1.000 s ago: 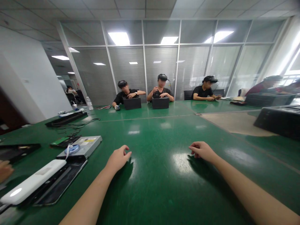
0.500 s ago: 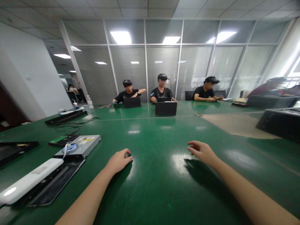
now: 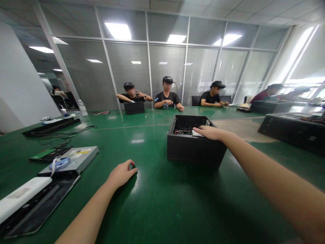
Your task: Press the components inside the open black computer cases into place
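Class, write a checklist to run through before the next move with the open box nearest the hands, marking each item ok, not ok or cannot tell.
1. Right hand at the rim of the box: ok.
2. Right hand's grip firm: cannot tell, its fingers are partly hidden.
3. Left hand empty: ok, nothing shows in it.
4. Left hand at the box: not ok, it is apart from it.
5. Drive clear of the box: ok, bare table lies between.
6. Box's inside fully visible: not ok, partly hidden.
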The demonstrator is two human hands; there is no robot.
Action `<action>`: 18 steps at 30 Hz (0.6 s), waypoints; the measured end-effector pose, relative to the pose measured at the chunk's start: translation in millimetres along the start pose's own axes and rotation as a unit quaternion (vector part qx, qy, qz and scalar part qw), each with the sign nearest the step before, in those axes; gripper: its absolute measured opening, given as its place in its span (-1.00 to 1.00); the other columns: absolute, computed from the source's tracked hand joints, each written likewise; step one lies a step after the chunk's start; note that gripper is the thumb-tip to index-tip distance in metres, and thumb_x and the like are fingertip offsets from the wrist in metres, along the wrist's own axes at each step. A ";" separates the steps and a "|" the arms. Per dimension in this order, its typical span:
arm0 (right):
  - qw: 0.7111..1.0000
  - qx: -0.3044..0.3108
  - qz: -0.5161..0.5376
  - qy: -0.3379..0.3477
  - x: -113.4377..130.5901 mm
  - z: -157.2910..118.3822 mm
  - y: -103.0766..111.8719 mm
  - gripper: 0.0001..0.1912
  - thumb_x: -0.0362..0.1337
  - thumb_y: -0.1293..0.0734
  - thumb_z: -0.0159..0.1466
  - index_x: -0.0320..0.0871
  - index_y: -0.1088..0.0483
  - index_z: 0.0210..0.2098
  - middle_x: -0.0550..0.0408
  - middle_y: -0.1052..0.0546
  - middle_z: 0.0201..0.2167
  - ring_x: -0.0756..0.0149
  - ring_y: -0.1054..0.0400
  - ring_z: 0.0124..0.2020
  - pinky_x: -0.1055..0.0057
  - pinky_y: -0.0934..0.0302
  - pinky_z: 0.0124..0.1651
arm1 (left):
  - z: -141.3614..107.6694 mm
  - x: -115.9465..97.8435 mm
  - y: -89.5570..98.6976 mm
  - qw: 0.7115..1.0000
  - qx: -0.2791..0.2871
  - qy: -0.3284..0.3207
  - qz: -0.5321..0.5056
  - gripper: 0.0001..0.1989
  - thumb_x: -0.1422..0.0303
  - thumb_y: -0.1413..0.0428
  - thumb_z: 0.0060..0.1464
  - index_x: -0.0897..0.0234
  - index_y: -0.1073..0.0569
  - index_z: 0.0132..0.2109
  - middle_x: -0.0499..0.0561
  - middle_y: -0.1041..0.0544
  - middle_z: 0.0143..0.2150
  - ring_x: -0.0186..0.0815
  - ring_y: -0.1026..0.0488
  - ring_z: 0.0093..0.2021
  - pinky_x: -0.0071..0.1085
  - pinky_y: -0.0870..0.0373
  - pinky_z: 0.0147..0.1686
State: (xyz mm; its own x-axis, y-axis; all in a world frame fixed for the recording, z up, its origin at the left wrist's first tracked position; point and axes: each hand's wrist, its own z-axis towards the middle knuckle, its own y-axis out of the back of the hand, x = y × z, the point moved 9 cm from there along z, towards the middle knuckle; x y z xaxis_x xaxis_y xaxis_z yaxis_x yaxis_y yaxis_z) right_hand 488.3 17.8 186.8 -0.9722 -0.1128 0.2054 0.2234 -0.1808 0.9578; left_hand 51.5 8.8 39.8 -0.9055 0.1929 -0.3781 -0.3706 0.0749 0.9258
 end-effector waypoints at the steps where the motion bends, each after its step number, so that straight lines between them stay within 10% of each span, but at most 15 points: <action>1: 0.998 0.065 0.008 -0.008 -5.1 6.3 -10.7 -0.14 0.33 -0.04 0.27 -0.33 -0.44 0.03 -0.31 -0.48 0.07 -0.10 -0.38 0.08 0.13 -0.23 0.13 | 0.3 0.4 0.2 1.000 -0.001 0.002 -0.001 -0.61 0.02 0.00 0.10 0.18 -0.44 -0.09 0.03 -0.52 -0.31 -0.21 -0.47 -0.32 -0.39 -0.18 -0.42; 7: 0.993 0.107 0.031 0.032 17.0 -16.8 -12.1 -0.16 0.34 -0.09 0.25 -0.30 -0.41 0.06 -0.25 -0.48 0.09 -0.06 -0.39 0.06 0.24 -0.23 0.09 | 6.2 4.7 0.4 1.000 -0.001 0.023 0.001 -0.62 0.01 -0.02 0.08 0.15 -0.45 -0.11 0.02 -0.53 -0.31 -0.20 -0.47 -0.32 -0.40 -0.17 -0.42; 18: 0.965 0.209 0.097 0.129 120.5 -165.8 3.3 -0.37 0.30 -0.24 0.19 0.00 -0.45 0.02 -0.02 -0.56 -0.08 0.01 -0.45 -0.12 0.28 -0.31 -0.14 | 11.1 14.2 -5.9 0.999 -0.018 0.024 -0.013 -0.50 -0.12 0.01 0.05 0.16 -0.48 -0.13 0.00 -0.53 -0.32 -0.21 -0.47 -0.31 -0.42 -0.16 -0.43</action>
State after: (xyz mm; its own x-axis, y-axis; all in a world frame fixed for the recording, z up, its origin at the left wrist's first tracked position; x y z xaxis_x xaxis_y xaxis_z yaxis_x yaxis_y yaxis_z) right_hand 383.6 -158.4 181.4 -0.8527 -0.3540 0.3841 0.2993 0.2715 0.9147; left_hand 43.1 21.9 29.0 -0.9043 0.1434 -0.4020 -0.3998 0.0447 0.9155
